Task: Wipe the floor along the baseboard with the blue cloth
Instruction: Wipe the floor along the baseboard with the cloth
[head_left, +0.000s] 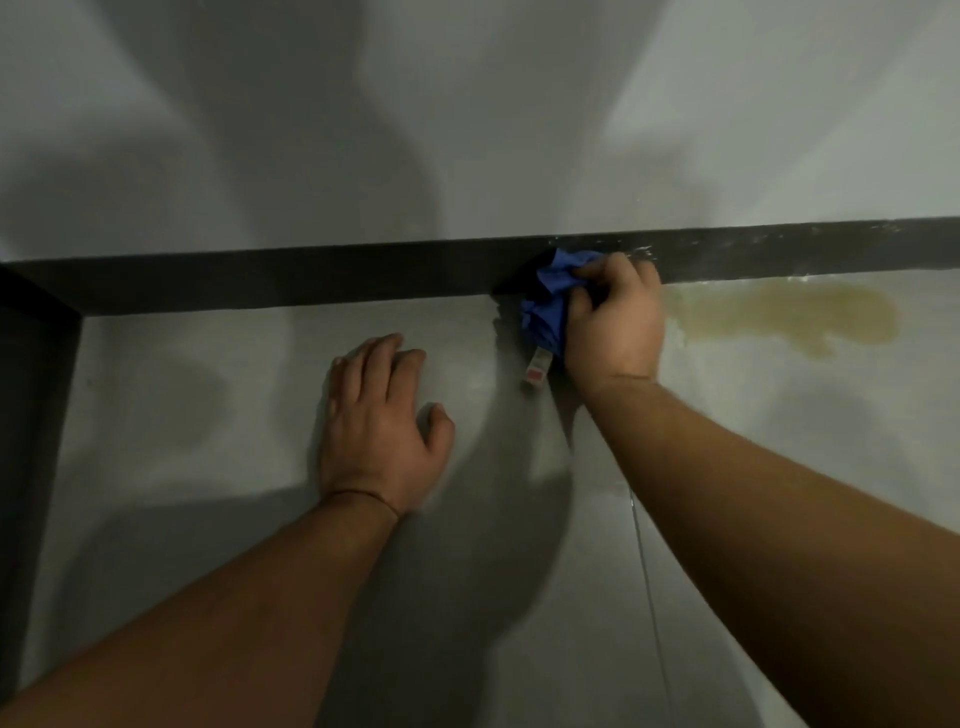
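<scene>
Two bare forearms reach in from the bottom edge, one from 7 o'clock and one from 4 o'clock, over a smooth grey tiled floor crossed by soft shadows. A thin grout line runs up the floor beneath the right forearm. The left hand lies flat on the floor just below centre, palm down, fingers spread and holding nothing, with a thin dark band at its wrist. Beyond it, toward 1 o'clock, the right hand is clenched around a crumpled blue cloth, fingers curled tight into the fabric. The cloth is pressed down where the floor meets the dark grey baseboard, its upper folds touching the board. A small white and red label hangs from the lower edge of the cloth, just beside the right wrist. At 3 o'clock from the cloth, a yellowish-brown stain spreads over the floor along the foot of the baseboard. White specks mark the baseboard above the stain. Farthest away, a pale grey wall rises above the baseboard, and the baseboard turns a corner at 9 o'clock.
</scene>
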